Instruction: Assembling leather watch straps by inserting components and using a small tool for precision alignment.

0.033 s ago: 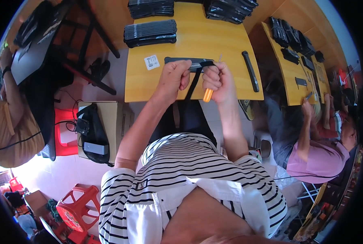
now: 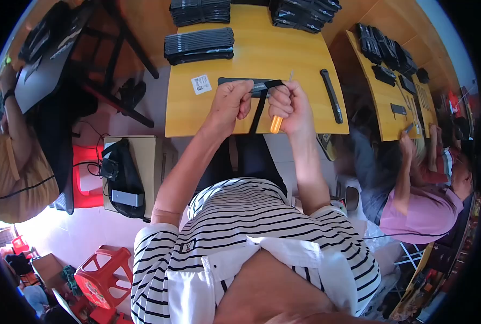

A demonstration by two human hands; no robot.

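Observation:
My left hand (image 2: 232, 103) is closed, pinching a black strap (image 2: 274, 83) just over the near edge of the yellow table. My right hand (image 2: 290, 106) is closed around a tool with an orange handle (image 2: 276, 125). Its thin metal shaft (image 2: 291, 76) pokes out above the fist; the tip is too small to make out. The strap runs between both hands, and its loose end hangs down past the table edge. Behind my fingers lies a flat dark folded strap (image 2: 230, 80), partly covered by my left hand. Another folded black strap (image 2: 332, 95) rests at the right.
On the yellow table (image 2: 197, 116) are a white label (image 2: 201, 84) and stacks of black straps (image 2: 199, 45) toward the back. Co-workers sit at a table (image 2: 383, 121) on the right; another person is at the left. A cardboard box (image 2: 150, 162) and red stool (image 2: 101, 275) stand at my left.

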